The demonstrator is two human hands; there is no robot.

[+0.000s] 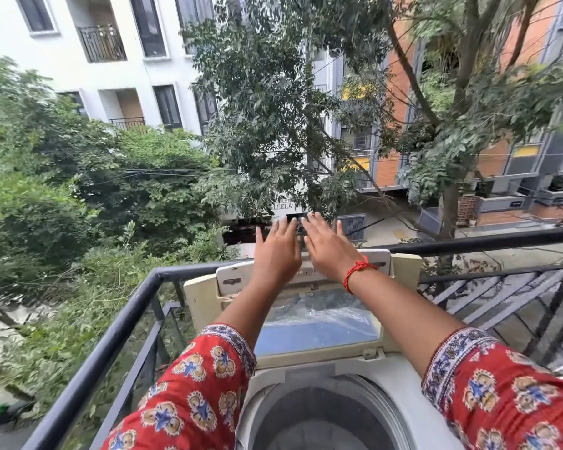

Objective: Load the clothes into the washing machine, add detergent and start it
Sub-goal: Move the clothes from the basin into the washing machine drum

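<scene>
A cream top-loading washing machine (400, 368) stands in front of me on a balcony. Its lid (319, 323), with a bluish clear window, is folded up and back. The round drum opening (322, 414) below looks dark, and I see no clothes in it. My left hand (275, 250) and my right hand (330, 241) are stretched out flat side by side above the lid's top edge, palms down, fingers spread, holding nothing. A red thread band circles my right wrist. No detergent is in view.
A black metal railing (134, 306) runs around the balcony just behind and to the left of the machine. Beyond it are trees, a street far below and apartment buildings. A metal grille (501, 300) lies to the right.
</scene>
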